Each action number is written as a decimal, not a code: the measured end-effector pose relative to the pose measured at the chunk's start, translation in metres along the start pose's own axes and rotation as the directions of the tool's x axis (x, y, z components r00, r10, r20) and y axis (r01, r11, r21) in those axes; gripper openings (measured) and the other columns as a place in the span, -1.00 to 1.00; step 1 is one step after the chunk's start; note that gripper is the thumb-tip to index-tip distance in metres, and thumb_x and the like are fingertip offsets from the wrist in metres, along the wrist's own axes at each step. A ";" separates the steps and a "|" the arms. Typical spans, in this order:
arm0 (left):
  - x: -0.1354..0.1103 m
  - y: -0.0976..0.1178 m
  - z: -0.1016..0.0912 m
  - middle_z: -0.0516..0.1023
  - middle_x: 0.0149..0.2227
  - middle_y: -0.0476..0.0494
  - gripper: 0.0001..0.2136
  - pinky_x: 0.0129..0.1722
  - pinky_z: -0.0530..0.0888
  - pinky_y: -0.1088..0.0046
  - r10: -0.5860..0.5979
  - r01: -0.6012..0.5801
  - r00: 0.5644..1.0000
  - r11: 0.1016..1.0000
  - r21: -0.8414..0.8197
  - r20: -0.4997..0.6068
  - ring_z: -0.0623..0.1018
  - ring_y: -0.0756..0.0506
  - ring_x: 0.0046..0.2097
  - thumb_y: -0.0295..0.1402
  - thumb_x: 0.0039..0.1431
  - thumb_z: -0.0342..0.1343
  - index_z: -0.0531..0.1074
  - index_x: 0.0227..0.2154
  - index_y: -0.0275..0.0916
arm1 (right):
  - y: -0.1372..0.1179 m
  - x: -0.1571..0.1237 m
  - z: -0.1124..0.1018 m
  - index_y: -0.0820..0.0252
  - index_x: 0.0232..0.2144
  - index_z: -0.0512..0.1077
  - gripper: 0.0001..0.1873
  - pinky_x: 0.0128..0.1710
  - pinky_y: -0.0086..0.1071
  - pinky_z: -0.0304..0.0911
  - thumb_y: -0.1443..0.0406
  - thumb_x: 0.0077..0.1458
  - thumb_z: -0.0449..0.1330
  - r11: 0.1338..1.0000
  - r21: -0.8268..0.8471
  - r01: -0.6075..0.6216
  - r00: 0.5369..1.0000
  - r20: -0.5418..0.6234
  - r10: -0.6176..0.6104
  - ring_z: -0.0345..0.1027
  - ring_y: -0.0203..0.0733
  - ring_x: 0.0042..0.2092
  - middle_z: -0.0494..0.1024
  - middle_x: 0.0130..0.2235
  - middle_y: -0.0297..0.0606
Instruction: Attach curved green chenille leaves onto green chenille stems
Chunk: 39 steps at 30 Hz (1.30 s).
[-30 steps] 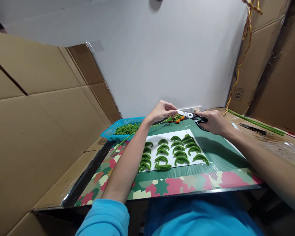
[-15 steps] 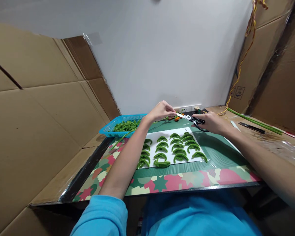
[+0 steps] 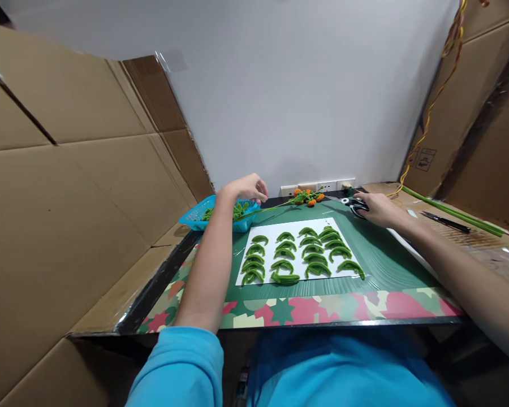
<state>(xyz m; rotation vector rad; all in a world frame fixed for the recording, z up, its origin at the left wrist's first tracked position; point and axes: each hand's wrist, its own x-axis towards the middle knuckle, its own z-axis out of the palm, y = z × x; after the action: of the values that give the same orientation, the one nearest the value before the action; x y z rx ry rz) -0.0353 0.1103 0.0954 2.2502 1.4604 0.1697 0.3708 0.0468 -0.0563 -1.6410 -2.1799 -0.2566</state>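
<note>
My left hand point(image 3: 246, 188) hovers over the blue basket point(image 3: 195, 219) of green curved pieces, fingers curled in a pinch; what it holds is too small to make out. My right hand point(image 3: 375, 208) rests on the green mat point(image 3: 382, 260) at the back right, closed on the black-handled scissors point(image 3: 354, 204). Between the hands lies a green stem with orange buds point(image 3: 307, 196). Several green curved pieces point(image 3: 299, 254) lie in rows on a white sheet point(image 3: 246, 271) in the middle.
Cardboard walls stand at left and right. A camouflage-patterned board point(image 3: 305, 311) edges the mat at the front. A long green stem point(image 3: 449, 212) and a black knife point(image 3: 445, 221) lie at the right. A white power strip point(image 3: 318, 185) sits against the back wall.
My left hand has left the stem and moved left to the blue basket. My right hand has drawn the scissors away to the right and lowered them onto the mat. The stem now lies on the mat.
</note>
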 end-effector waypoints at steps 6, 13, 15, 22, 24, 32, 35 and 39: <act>-0.024 -0.022 -0.016 0.61 -0.54 -0.15 -0.78 -0.31 0.48 0.45 -0.350 0.340 0.936 0.923 0.182 0.025 0.61 -0.13 -0.38 -0.33 -0.26 0.48 0.53 -0.57 -0.24 | -0.005 -0.001 -0.008 0.25 0.08 0.58 -0.59 -0.29 -0.31 0.26 0.33 0.19 0.20 0.995 -0.017 -0.096 0.980 0.174 0.097 0.61 0.05 -0.17 0.73 -0.17 -0.06; -0.014 -0.016 -0.001 0.68 -0.38 -0.17 -0.74 -0.20 0.52 0.45 -0.365 0.341 0.925 0.920 0.194 0.104 0.66 -0.14 -0.25 -0.20 -0.13 0.44 0.52 -0.48 -0.23 | -0.006 -0.003 -0.008 0.22 0.07 0.59 -0.59 -0.29 -0.32 0.25 0.31 0.19 0.21 0.993 0.004 -0.118 0.969 0.217 0.114 0.58 0.01 -0.20 0.72 -0.19 -0.10; -0.011 -0.015 0.002 0.65 -0.42 -0.15 -0.76 -0.21 0.51 0.44 -0.363 0.336 0.925 0.918 0.209 0.107 0.65 -0.14 -0.26 -0.26 -0.14 0.44 0.52 -0.49 -0.24 | -0.005 -0.003 -0.006 0.23 0.07 0.58 -0.59 -0.28 -0.32 0.27 0.30 0.19 0.21 0.993 0.007 -0.115 0.968 0.227 0.110 0.58 0.01 -0.18 0.71 -0.17 -0.09; -0.014 -0.018 0.001 0.59 -0.48 -0.10 -0.78 -0.22 0.51 0.44 -0.371 0.340 0.921 0.915 0.215 0.120 0.60 -0.09 -0.34 -0.31 -0.13 0.43 0.51 -0.47 -0.24 | -0.001 -0.003 -0.001 0.25 0.07 0.57 -0.59 -0.27 -0.30 0.26 0.30 0.19 0.22 0.992 0.020 -0.124 0.965 0.235 0.116 0.56 0.02 -0.18 0.70 -0.13 -0.06; -0.015 -0.018 0.002 0.59 -0.48 -0.10 -0.78 -0.22 0.52 0.45 -0.370 0.341 0.920 0.917 0.207 0.126 0.60 -0.09 -0.34 -0.32 -0.13 0.42 0.51 -0.46 -0.24 | -0.001 -0.003 0.000 0.24 0.05 0.58 -0.60 -0.28 -0.30 0.25 0.29 0.18 0.22 0.993 0.022 -0.120 0.967 0.230 0.112 0.55 0.02 -0.18 0.70 -0.15 -0.05; -0.013 -0.021 0.001 0.59 -0.47 -0.09 -0.78 -0.23 0.54 0.47 -0.371 0.341 0.915 0.921 0.186 0.158 0.62 -0.09 -0.32 -0.38 -0.15 0.36 0.47 -0.40 -0.24 | 0.001 -0.002 0.003 0.22 0.04 0.58 -0.60 -0.25 -0.28 0.26 0.29 0.18 0.19 0.995 -0.008 -0.102 0.962 0.254 0.101 0.55 0.06 -0.14 0.68 -0.12 -0.02; -0.014 -0.024 0.000 0.57 -0.48 -0.05 -0.74 -0.26 0.52 0.48 -0.357 0.324 0.918 0.926 0.192 0.172 0.61 -0.08 -0.33 -0.42 -0.16 0.33 0.48 -0.33 -0.22 | 0.001 -0.001 0.005 0.22 0.00 0.58 -0.65 -0.24 -0.29 0.25 0.29 0.20 0.17 0.996 -0.023 -0.081 0.962 0.261 0.084 0.55 0.04 -0.13 0.68 -0.13 -0.03; -0.013 -0.027 0.000 0.58 -0.45 -0.03 -0.70 -0.28 0.50 0.51 -0.338 0.301 0.923 0.932 0.201 0.183 0.59 -0.06 -0.33 -0.44 -0.18 0.29 0.49 -0.28 -0.22 | -0.003 -0.002 0.004 0.23 -0.02 0.58 -0.67 -0.27 -0.29 0.23 0.24 0.27 0.14 0.998 -0.035 -0.052 0.957 0.283 0.060 0.54 0.03 -0.16 0.67 -0.17 -0.03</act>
<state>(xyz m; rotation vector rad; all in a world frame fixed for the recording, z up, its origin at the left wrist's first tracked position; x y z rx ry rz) -0.0639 0.1081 0.0857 2.0386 1.7484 -0.3039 0.3676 0.0457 -0.0604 -1.8490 -2.3384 -0.0347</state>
